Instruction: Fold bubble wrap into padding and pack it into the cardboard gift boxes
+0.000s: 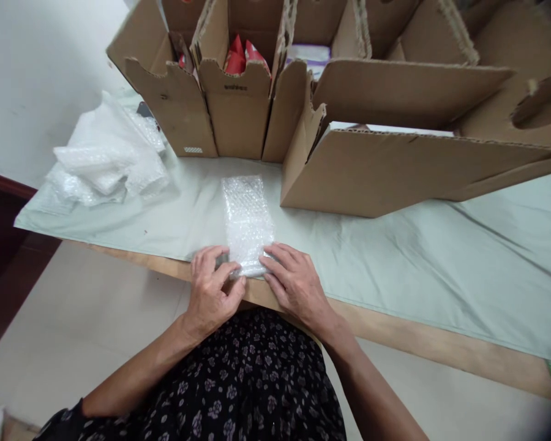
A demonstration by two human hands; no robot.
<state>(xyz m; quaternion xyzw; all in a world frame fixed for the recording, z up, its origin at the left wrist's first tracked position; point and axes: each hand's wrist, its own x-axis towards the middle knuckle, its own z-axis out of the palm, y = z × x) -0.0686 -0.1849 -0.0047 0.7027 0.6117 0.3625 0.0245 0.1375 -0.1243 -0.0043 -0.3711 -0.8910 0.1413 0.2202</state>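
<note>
A narrow strip of bubble wrap [247, 211] lies flat on the cloth, running from the table's front edge toward the boxes. Its near end is folded or rolled over into a thicker band. My left hand [213, 282] grips the left corner of that end, thumb and fingers bent around it. On the right corner, my right hand [294, 278] holds the same end with curled fingers on top and the thumb close to the edge. Whether anything is wrapped inside the fold cannot be made out.
A heap of loose bubble wrap [105, 159] sits at the left. Cardboard bins [239, 116] line the back, some with red packets [241, 58] and a white-and-purple pack [310, 55]. A wide cardboard box [371, 171] stands right of the strip. Pale green cloth [395, 263] covers the table.
</note>
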